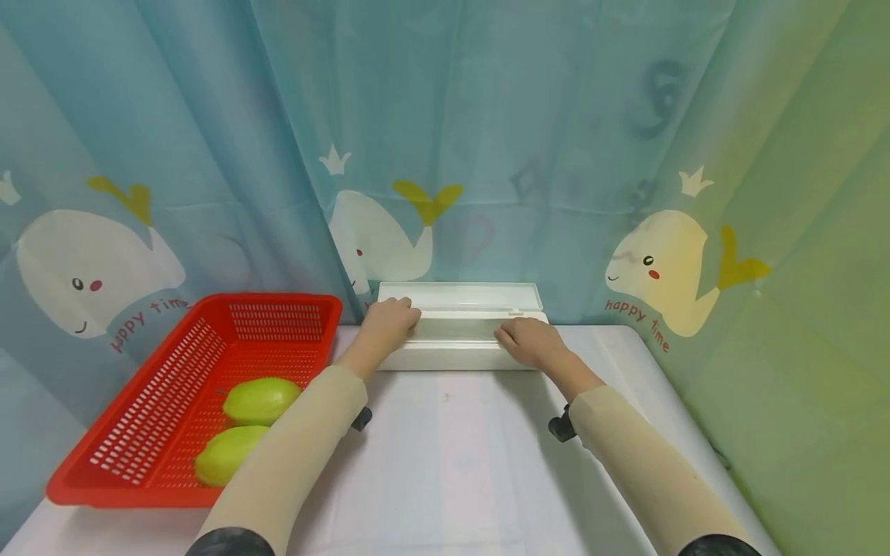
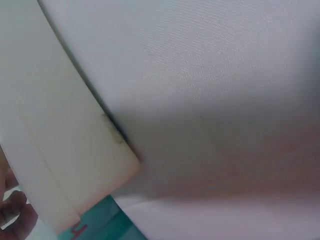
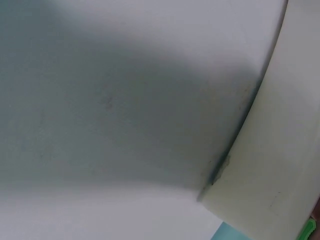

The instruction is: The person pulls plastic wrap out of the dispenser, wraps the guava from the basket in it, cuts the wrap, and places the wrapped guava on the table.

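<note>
Firmly, the left hand [image 1: 391, 318] and right hand [image 1: 532, 342], both curled, gripped the white box [image 1: 445, 357] near opposite ends. Leftward, a red basket [image 1: 260, 298] held two green fruits [image 1: 259, 401].

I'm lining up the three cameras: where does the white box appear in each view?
Head: the white box sits just below the picture's centre.
Left wrist: it fills much of the left side.
Right wrist: it runs down the right side.
Shared landmark: the white tablecloth.
</note>
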Available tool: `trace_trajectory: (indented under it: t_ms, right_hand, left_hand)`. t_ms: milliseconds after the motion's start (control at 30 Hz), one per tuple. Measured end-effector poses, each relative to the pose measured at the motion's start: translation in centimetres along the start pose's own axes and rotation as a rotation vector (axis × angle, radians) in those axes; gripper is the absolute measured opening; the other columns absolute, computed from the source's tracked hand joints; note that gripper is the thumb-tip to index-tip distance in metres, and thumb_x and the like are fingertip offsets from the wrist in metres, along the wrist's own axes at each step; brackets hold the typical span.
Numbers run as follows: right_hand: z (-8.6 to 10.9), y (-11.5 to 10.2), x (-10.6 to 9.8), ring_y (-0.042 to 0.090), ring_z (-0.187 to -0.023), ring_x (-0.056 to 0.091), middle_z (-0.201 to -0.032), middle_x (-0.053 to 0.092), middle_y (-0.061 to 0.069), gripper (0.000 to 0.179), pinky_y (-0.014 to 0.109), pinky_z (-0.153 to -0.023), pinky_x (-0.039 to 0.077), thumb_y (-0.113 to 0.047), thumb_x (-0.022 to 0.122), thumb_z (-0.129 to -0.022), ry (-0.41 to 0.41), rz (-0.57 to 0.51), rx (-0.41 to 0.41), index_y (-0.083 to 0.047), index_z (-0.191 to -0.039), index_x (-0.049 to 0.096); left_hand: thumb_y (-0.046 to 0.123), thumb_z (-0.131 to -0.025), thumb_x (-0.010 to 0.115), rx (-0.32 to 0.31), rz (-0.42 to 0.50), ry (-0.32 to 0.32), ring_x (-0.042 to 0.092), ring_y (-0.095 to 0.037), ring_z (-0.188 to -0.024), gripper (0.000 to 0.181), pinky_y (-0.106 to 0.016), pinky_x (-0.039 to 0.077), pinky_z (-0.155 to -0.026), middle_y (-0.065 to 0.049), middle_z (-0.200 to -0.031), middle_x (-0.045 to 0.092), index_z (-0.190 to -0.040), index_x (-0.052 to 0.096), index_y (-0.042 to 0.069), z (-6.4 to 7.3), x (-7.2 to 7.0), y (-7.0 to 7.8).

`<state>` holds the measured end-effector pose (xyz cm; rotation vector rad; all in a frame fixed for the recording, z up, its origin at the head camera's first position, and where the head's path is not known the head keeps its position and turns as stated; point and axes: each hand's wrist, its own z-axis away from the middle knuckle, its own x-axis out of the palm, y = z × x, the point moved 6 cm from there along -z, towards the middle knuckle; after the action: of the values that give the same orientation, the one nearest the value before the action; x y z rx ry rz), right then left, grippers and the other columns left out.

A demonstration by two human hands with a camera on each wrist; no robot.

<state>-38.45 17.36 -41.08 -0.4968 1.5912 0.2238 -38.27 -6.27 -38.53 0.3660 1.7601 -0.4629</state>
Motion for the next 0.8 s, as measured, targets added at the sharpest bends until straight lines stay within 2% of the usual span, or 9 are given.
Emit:
trace_trajectory:
  t_ms: [100,267,400,500,667,800]
  right_hand:
    - [0.0,0.1,0.1,0.017,-0.069,0.050,-0.070,0.053,-0.002,0.037,0.036,-0.064,0.042,-0.034,0.043,-0.106,0.005,-0.002,0.001,-0.017,-0.076,0.055]
    - [0.0,0.2,0.3,0.019,-0.082,0.061,-0.086,0.066,-0.001,0.031,0.041,-0.072,0.048,-0.036,0.045,-0.105,0.018,-0.016,0.012,-0.017,-0.097,0.068]
    - [0.0,0.3,0.3,0.019,-0.082,0.059,-0.086,0.065,-0.001,0.032,0.041,-0.071,0.048,-0.037,0.045,-0.105,0.010,-0.025,0.028,-0.016,-0.098,0.068]
    - [0.0,0.3,0.3,0.019,-0.077,0.056,-0.082,0.062,-0.001,0.031,0.040,-0.068,0.046,-0.036,0.046,-0.105,0.002,-0.040,0.031,-0.016,-0.097,0.068]
    - [-0.2,0.2,0.1,0.018,-0.076,0.056,-0.084,0.065,-0.001,0.029,0.039,-0.068,0.047,-0.033,0.049,-0.105,0.007,-0.089,0.013,-0.014,-0.103,0.070]
    - [-0.3,-0.1,-0.3,0.020,-0.083,0.064,-0.091,0.070,0.000,0.026,0.043,-0.075,0.052,-0.033,0.053,-0.103,0.018,-0.175,0.024,-0.015,-0.105,0.072]
  left_hand:
    - [0.013,-0.094,0.067,-0.009,0.028,0.007,0.056,-0.027,-0.074,0.004,-0.038,0.048,-0.056,-0.007,-0.085,0.056,-0.090,0.066,0.012,0.3,-0.2,-0.3]
    - [0.019,-0.094,0.067,0.005,0.066,-0.004,0.053,-0.024,-0.076,0.008,-0.035,0.047,-0.059,-0.003,-0.084,0.056,-0.090,0.065,0.013,0.5,-0.2,-0.9]
    - [0.022,-0.094,0.070,0.025,0.116,-0.020,0.051,-0.021,-0.071,0.014,-0.031,0.043,-0.057,0.001,-0.074,0.057,-0.086,0.060,0.015,0.7,-0.2,-1.2]
    - [0.020,-0.094,0.070,0.031,0.151,-0.030,0.055,-0.021,-0.069,0.012,-0.031,0.045,-0.057,-0.001,-0.070,0.060,-0.090,0.060,0.015,0.8,-0.1,-1.4]
    - [0.012,-0.094,0.068,-0.005,0.171,-0.048,0.060,-0.021,-0.078,0.008,-0.033,0.052,-0.067,-0.003,-0.082,0.067,-0.101,0.065,0.016,1.1,-0.2,-1.8]
    - [0.006,-0.094,0.065,-0.027,0.204,-0.053,0.061,-0.023,-0.085,0.012,-0.037,0.055,-0.075,-0.004,-0.091,0.070,-0.103,0.070,0.014,1.3,-0.3,-2.1]
